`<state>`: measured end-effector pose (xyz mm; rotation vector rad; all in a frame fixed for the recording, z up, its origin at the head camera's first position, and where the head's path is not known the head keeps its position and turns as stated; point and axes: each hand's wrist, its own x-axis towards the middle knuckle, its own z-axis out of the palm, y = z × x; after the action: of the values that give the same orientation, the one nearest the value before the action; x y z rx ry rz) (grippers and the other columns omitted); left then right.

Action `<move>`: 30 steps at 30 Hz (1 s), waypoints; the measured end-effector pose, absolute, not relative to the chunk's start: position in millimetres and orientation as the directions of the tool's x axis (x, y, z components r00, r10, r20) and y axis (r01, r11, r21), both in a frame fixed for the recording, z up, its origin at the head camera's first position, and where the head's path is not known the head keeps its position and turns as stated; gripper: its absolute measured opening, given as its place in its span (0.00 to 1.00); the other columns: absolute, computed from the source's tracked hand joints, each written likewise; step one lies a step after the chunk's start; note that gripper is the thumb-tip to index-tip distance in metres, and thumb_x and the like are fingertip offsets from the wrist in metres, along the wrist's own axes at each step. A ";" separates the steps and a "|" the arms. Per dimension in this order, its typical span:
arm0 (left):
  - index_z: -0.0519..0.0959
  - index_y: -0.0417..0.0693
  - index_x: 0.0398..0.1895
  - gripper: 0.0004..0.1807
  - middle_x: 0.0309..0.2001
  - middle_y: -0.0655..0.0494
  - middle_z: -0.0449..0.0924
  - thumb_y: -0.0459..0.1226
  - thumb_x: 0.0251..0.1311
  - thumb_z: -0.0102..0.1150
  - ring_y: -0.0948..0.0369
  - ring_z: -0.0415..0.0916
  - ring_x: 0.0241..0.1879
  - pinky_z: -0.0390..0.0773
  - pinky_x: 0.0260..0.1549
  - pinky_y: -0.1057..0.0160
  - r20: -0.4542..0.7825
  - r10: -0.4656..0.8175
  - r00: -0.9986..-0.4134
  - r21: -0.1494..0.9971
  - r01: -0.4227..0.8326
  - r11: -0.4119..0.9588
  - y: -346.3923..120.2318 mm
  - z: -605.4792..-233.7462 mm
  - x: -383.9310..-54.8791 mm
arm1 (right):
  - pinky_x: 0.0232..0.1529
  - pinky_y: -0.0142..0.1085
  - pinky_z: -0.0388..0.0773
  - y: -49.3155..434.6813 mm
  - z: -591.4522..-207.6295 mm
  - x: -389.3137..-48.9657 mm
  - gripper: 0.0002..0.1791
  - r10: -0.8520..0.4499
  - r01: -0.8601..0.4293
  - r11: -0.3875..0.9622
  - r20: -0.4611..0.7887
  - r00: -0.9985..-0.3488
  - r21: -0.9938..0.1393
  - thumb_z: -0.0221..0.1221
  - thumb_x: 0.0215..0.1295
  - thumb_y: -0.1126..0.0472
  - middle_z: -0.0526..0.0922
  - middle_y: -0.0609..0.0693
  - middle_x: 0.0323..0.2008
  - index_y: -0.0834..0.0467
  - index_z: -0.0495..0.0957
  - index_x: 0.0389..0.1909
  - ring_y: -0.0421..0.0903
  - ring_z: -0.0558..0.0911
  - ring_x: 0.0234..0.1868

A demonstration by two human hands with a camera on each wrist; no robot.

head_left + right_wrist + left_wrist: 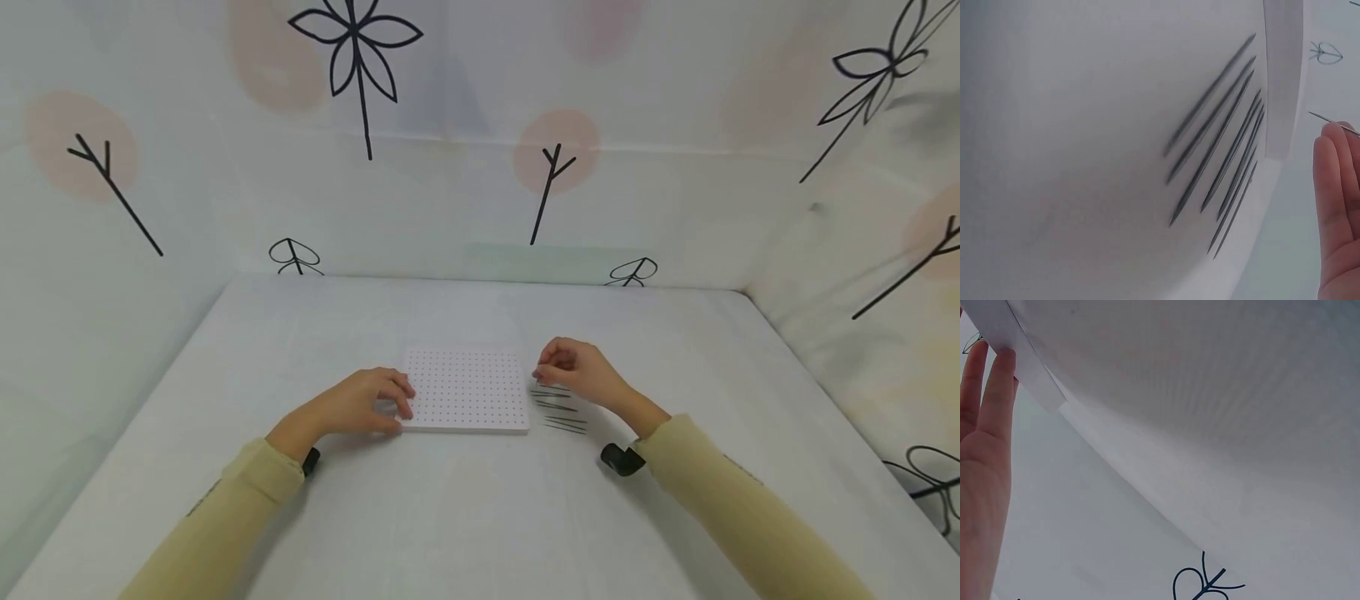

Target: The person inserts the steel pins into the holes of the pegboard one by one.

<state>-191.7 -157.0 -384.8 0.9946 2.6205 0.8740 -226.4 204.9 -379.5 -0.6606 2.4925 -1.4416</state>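
A white pegboard (468,387) dotted with rows of small holes lies flat on the table. My left hand (367,400) rests its fingertips on the board's left edge, the thumb by the near left corner; in the left wrist view the fingers (997,394) touch the board's side wall (1029,369). Just right of the board, my right hand (577,367) is raised and pinches a thin, pointed, dark metal needle (1329,120), seen in the right wrist view. Several similar needles (1213,147) lie side by side on the table under that hand, close to the board's right edge.
The table (450,517) has a white cover. Patterned cloth walls (450,192) enclose its back and sides. Black wrist cameras are on the left wrist (311,461) and the right wrist (621,458).
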 end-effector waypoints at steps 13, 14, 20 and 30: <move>0.83 0.56 0.29 0.08 0.48 0.59 0.75 0.33 0.46 0.69 0.52 0.66 0.58 0.62 0.59 0.48 0.016 0.656 -0.755 0.606 0.529 0.594 -157.4 -386.2 -192.2 | 0.36 0.40 0.81 190.3 -380.6 -218.6 0.05 -0.534 -0.332 0.342 0.109 -0.839 -0.879 0.58 0.61 0.70 0.81 0.57 0.32 0.65 0.72 0.35 0.51 0.83 0.34; 0.83 0.56 0.29 0.08 0.48 0.59 0.75 0.33 0.46 0.69 0.52 0.66 0.59 0.62 0.59 0.47 0.015 0.657 -0.754 0.607 0.529 0.593 -157.5 -386.2 -192.2 | 0.36 0.41 0.81 189.4 -381.2 -218.5 0.05 -0.545 -0.334 0.328 0.111 -0.831 -0.884 0.58 0.61 0.70 0.81 0.57 0.33 0.66 0.72 0.36 0.52 0.83 0.34; 0.84 0.56 0.30 0.08 0.48 0.59 0.75 0.32 0.47 0.69 0.51 0.65 0.59 0.62 0.59 0.47 0.009 0.658 -0.753 0.613 0.524 0.591 -157.5 -385.5 -191.9 | 0.37 0.40 0.81 184.7 -385.5 -218.2 0.05 -0.601 -0.366 0.271 0.141 -0.787 -0.890 0.56 0.62 0.71 0.81 0.60 0.34 0.67 0.71 0.37 0.53 0.83 0.36; 0.83 0.56 0.30 0.08 0.48 0.58 0.75 0.32 0.47 0.68 0.52 0.65 0.59 0.61 0.60 0.48 0.015 0.663 -0.749 0.609 0.533 0.588 -157.1 -385.6 -192.5 | 0.37 0.40 0.81 169.6 -382.8 -211.5 0.05 -0.608 -0.355 0.281 0.121 -0.785 -0.892 0.56 0.63 0.71 0.81 0.61 0.35 0.67 0.71 0.37 0.55 0.82 0.36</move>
<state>-192.5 -157.1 -385.6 0.9950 2.6036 0.8926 -211.5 169.6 -382.8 -0.8879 2.3072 -1.5079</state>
